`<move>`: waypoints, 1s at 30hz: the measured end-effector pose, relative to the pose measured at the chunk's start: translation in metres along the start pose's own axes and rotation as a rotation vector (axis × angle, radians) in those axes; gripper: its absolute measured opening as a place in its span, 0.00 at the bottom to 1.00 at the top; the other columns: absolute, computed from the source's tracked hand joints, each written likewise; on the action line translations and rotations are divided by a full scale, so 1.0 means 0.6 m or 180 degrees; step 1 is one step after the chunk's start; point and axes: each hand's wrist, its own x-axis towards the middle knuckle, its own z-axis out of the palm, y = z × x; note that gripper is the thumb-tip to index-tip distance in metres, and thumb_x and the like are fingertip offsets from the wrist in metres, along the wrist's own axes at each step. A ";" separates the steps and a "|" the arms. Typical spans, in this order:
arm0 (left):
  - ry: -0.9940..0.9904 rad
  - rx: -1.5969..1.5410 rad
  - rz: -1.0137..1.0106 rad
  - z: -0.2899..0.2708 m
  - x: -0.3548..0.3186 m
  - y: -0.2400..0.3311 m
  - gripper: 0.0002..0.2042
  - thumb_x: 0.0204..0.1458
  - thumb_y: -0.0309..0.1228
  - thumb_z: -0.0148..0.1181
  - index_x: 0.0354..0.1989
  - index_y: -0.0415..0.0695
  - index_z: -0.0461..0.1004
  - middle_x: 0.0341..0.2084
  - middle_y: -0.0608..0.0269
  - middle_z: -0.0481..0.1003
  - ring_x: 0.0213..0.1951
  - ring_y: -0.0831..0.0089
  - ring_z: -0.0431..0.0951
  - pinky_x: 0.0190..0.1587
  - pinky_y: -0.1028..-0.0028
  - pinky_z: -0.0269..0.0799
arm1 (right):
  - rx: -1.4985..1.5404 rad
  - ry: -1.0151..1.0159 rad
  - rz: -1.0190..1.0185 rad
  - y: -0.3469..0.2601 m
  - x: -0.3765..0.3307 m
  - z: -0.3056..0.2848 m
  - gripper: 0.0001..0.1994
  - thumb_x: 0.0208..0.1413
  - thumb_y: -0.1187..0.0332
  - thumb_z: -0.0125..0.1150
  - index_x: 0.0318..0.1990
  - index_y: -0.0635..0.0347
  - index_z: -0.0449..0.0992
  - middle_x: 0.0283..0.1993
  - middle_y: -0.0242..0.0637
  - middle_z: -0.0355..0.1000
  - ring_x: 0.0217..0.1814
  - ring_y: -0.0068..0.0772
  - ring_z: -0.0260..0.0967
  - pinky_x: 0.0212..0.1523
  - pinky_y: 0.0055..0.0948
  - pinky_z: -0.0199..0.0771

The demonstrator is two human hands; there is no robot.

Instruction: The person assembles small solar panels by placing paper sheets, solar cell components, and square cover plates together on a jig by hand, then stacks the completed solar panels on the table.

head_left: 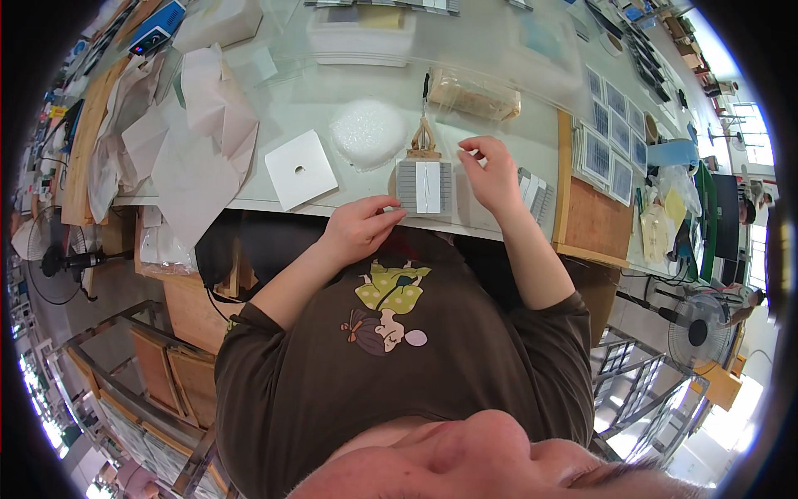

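Far left: small blue box-shaped device (pixel 158 27) at the upper edge of the desk (pixel 299 104), pale and smooth-topped. Below it, large creased sheets of white paper (pixel 199 154) spread down and over the near edge. Next, white square board (pixel 287 179) with a small dark hole in its middle, lying flat, slightly turned. Right of that, rounded white mound of foam-like material (pixel 367 133), a bit farther back.

Left hand (pixel 363 226) at the near edge of the desk, fingers extended close together, tips at the left side of the panel, apparently touching; not wrapped around anything. Grey striped square panel (pixel 408 187) lies flat near the desk's front edge, between both hands, white strip (pixel 427 187) running down its middle. Tan forked tool with a dark upper end (pixel 424 133) just behind the panel; exact kind unclear. Tan block in clear plastic wrap (pixel 475 94) behind, slightly right.

Right hand (pixel 490 170) just right of the panel, fingers bent, thumb and index tips close; can't tell if something thin is pinched. Grey striped pieces (pixel 536 195) beyond its wrist. Far right: dark blue panels with white borders (pixel 615 125), laid in rows.
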 end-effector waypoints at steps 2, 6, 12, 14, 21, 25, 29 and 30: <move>0.0028 -0.0018 -0.0006 0.001 -0.002 -0.001 0.12 0.43 0.22 0.63 0.38 0.46 0.78 0.40 0.63 0.76 0.29 0.69 0.77 0.29 0.73 0.74 | 0.0236 -0.0060 0.0198 0.015 -0.002 -0.008 0.07 0.53 0.73 0.59 0.40 0.61 0.77 0.38 0.34 0.74 0.36 0.26 0.67 0.36 0.25 0.68; -0.0006 -0.0002 -0.0001 -0.001 -0.005 -0.002 0.13 0.43 0.21 0.62 0.39 0.46 0.78 0.40 0.63 0.76 0.29 0.69 0.77 0.29 0.72 0.74 | 0.0418 -0.0261 0.0289 0.022 -0.019 -0.004 0.08 0.54 0.74 0.57 0.41 0.61 0.77 0.41 0.36 0.73 0.37 0.28 0.68 0.37 0.24 0.68; -0.0049 0.0037 -0.0024 -0.003 -0.003 0.002 0.13 0.42 0.21 0.62 0.39 0.46 0.78 0.41 0.64 0.75 0.30 0.69 0.77 0.30 0.72 0.74 | 0.0324 -0.0418 -0.0152 0.020 -0.029 0.008 0.09 0.55 0.74 0.56 0.42 0.61 0.78 0.45 0.38 0.72 0.42 0.31 0.69 0.40 0.25 0.69; -0.0063 0.0044 -0.0022 -0.002 -0.003 0.004 0.13 0.43 0.21 0.62 0.39 0.46 0.78 0.41 0.64 0.75 0.30 0.69 0.77 0.30 0.72 0.74 | 0.0237 -0.0377 -0.0229 0.022 -0.030 0.009 0.08 0.55 0.74 0.56 0.42 0.61 0.78 0.44 0.39 0.73 0.45 0.36 0.69 0.43 0.28 0.70; -0.0083 -0.0044 0.0048 0.000 -0.003 0.003 0.14 0.43 0.21 0.62 0.41 0.47 0.78 0.42 0.62 0.75 0.31 0.67 0.78 0.31 0.71 0.75 | -0.0118 -0.0175 -0.0397 0.022 -0.036 0.005 0.09 0.53 0.76 0.56 0.41 0.61 0.78 0.42 0.41 0.74 0.47 0.44 0.69 0.48 0.35 0.70; -0.0307 -0.0072 -0.0175 0.001 -0.009 -0.004 0.17 0.43 0.19 0.60 0.44 0.47 0.77 0.43 0.58 0.74 0.30 0.65 0.77 0.32 0.70 0.75 | -0.0394 -0.0175 -0.0758 0.041 -0.030 0.024 0.08 0.50 0.73 0.55 0.36 0.59 0.78 0.38 0.42 0.74 0.44 0.50 0.68 0.47 0.42 0.69; -0.0128 0.0078 0.0019 0.013 -0.012 -0.019 0.14 0.45 0.21 0.60 0.42 0.47 0.79 0.41 0.57 0.75 0.29 0.65 0.76 0.33 0.70 0.74 | -0.0542 -0.0195 -0.0753 0.058 -0.032 0.035 0.09 0.50 0.70 0.54 0.36 0.57 0.78 0.39 0.40 0.73 0.46 0.48 0.67 0.50 0.43 0.67; -0.0109 0.0005 -0.0011 0.014 -0.017 -0.017 0.13 0.46 0.21 0.60 0.41 0.46 0.79 0.41 0.57 0.75 0.28 0.65 0.75 0.33 0.71 0.73 | -0.0691 -0.0425 -0.0491 0.036 -0.029 0.026 0.08 0.50 0.69 0.54 0.36 0.55 0.78 0.38 0.38 0.73 0.46 0.46 0.67 0.50 0.42 0.67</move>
